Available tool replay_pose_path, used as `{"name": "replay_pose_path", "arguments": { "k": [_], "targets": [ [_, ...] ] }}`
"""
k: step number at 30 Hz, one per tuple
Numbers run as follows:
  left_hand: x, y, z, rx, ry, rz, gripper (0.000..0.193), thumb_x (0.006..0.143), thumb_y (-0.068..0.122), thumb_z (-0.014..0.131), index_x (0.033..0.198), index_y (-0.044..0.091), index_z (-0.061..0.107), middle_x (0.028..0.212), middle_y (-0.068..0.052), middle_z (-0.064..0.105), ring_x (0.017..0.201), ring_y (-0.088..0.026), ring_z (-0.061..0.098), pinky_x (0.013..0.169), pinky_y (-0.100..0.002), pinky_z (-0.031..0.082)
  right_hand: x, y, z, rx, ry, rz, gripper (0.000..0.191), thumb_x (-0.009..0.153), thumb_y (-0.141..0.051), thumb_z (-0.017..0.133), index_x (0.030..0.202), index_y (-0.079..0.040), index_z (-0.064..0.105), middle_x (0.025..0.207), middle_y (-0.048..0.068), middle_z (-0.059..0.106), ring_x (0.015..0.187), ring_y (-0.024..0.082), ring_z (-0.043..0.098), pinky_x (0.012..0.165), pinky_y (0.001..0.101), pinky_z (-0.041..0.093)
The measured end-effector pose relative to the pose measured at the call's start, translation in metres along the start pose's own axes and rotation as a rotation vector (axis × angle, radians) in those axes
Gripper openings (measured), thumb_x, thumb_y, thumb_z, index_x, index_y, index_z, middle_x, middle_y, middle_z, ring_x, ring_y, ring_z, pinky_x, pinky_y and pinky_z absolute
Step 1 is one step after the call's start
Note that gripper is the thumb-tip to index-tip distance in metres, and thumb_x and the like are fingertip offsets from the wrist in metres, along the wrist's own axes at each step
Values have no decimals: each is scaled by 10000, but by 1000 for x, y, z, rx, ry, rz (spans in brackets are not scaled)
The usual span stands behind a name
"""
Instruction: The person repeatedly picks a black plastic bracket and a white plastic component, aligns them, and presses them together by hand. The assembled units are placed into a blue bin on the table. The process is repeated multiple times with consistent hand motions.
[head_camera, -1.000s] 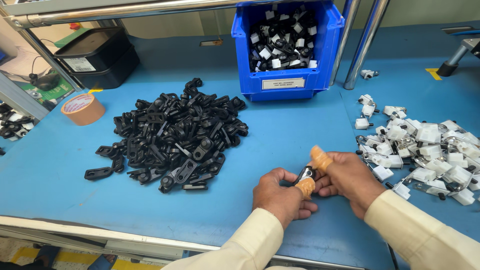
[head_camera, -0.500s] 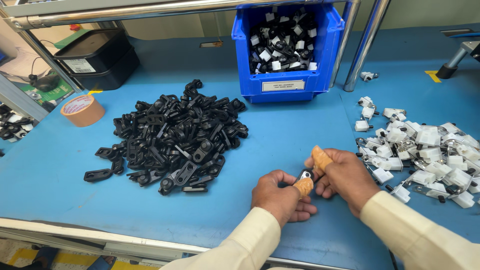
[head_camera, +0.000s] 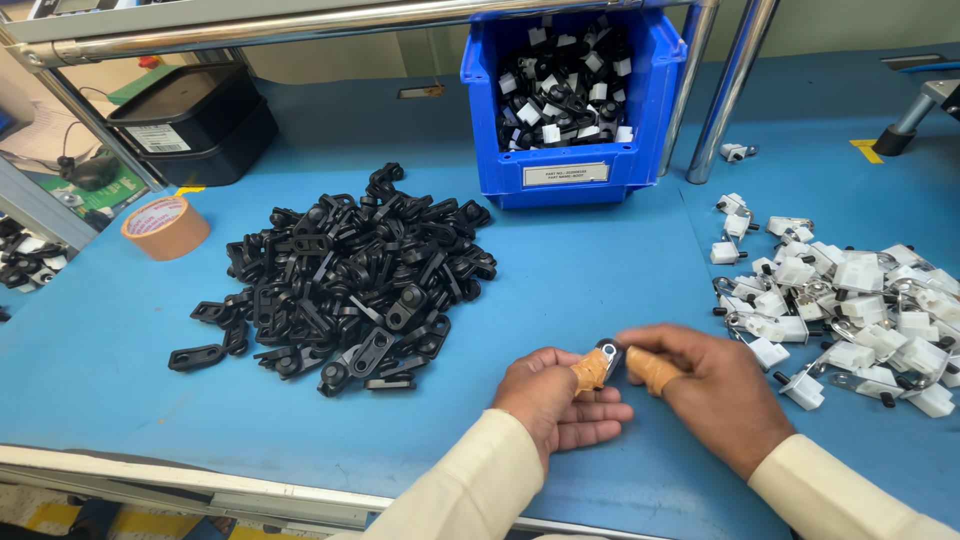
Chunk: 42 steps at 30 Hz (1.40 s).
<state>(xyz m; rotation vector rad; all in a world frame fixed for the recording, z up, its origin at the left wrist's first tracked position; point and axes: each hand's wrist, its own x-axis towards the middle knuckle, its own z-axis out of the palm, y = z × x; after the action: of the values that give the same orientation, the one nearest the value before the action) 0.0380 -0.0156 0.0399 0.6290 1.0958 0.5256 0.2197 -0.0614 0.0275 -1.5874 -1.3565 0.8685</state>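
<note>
I've got my left hand and right hand together, thumbs in tan finger cots, both pinched shut on one small black-and-metal clip between the fingertips. Heap of black brackets lies left of the fingers, white clips to their right, blue bin beyond them.

Blue workbench top (evenly lit), metal rack poles behind it.
</note>
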Motion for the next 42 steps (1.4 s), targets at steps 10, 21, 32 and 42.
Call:
{"name": "replay_pose_path", "arguments": {
  "k": [10,21,32,42],
  "targets": [
    [8,-1,1,111,0,18,250,953,-17,427,1139,68,569,1032,-202,730,815,-300,786,672,-384,676,28,-26,11,-180,-34,279,180,941,-190,721,1025,-60,812,767,66,761,608,144,651,547,291,530],
    [1,0,-7,-65,-96,21,172,981,23,439,1128,21,528,1014,-217,746,897,-298,784,789,-414,680,19,0,20,464,79,458,237,942,-134,637,1113,17,703,854,74,746,640,129,616,541,284,489],
    [-4,0,0,-26,-9,35,153,999,126,535,1121,36,560,986,-193,749,845,-268,779,743,-379,680,-2,-20,17,424,107,516,320,941,-74,559,1233,-77,690,895,-1,766,644,136,587,562,298,489],
    [-25,-11,17,442,133,343,529,837,26,757,1272,100,466,879,-139,758,699,-204,768,543,-313,622,6,-17,11,437,21,517,263,964,-102,611,1201,-20,690,831,118,741,643,165,625,560,283,499]
  ]
}}
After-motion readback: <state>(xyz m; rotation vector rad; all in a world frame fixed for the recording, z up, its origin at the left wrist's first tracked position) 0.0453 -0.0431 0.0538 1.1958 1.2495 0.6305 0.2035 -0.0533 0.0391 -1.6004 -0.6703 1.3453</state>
